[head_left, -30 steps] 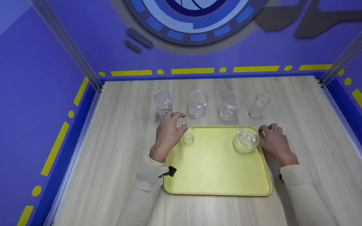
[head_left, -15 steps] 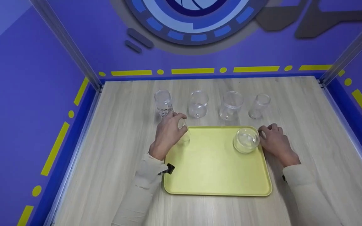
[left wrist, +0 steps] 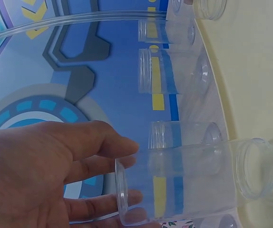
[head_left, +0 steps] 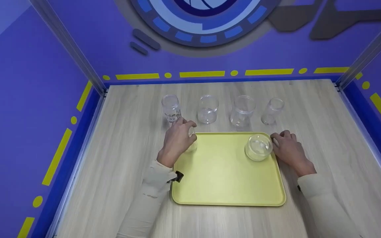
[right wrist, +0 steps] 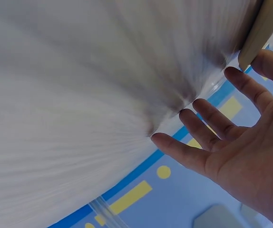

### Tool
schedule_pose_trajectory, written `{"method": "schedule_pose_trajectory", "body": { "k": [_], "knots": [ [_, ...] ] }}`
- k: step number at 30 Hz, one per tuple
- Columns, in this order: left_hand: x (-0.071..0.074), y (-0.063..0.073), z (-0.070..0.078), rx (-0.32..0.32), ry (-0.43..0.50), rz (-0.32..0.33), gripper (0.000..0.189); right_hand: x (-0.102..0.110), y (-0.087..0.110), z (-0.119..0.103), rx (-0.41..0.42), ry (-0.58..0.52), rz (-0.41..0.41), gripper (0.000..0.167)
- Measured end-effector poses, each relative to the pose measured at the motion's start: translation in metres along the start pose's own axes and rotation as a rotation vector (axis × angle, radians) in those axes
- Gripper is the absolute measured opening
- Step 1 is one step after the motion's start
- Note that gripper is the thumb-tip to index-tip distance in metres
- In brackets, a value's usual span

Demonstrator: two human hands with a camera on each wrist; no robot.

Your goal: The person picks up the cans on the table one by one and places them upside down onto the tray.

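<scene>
In the head view, my left hand (head_left: 177,138) holds a clear plastic jar (left wrist: 193,183) by its upper end, thumb on one side and fingers on the other. The jar's ringed lower end meets the yellow tray (head_left: 227,178) near its back left corner. I cannot tell which end is its mouth. My right hand (head_left: 289,149) lies at the tray's back right edge. Its fingers (right wrist: 205,128) are spread and fairly straight, fingertips at the tabletop, with the thumb touching the tray's side. Beside it, a short wide clear jar (head_left: 258,147) sits on the tray.
Behind the tray stand a patterned clear jar (head_left: 171,107), a clear jar (head_left: 207,109), a wider one (head_left: 242,110) and a slim one (head_left: 272,110). The patterned jar is just behind my left hand. Blue-purple walls (head_left: 210,62) enclose the wooden table (head_left: 117,148).
The lower end of the held jar has swung left, bringing it from slanted to nearly upright under my left hand. Both hands stay almost where they were.
</scene>
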State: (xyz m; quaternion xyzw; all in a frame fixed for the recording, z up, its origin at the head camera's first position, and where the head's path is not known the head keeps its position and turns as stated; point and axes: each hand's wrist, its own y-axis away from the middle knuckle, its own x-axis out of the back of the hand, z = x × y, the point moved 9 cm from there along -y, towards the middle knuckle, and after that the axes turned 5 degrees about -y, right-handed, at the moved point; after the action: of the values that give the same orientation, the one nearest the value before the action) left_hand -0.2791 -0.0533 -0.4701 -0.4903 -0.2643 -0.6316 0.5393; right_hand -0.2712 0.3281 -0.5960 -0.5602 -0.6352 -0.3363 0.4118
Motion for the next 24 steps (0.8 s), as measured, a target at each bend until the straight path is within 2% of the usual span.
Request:
{"method": "schedule_pose_trajectory", "body": {
  "k": [13,24],
  "knots": [
    [-0.005,0.000,-0.004,0.016,-0.021,-0.020,0.031,-0.001,0.001,0.000,0.016,0.046,-0.009,0.035],
    [-0.011,-0.001,-0.003,0.003,-0.045,-0.045,0.031,-0.001,0.002,-0.002,0.037,0.087,-0.015,0.036]
  ]
}}
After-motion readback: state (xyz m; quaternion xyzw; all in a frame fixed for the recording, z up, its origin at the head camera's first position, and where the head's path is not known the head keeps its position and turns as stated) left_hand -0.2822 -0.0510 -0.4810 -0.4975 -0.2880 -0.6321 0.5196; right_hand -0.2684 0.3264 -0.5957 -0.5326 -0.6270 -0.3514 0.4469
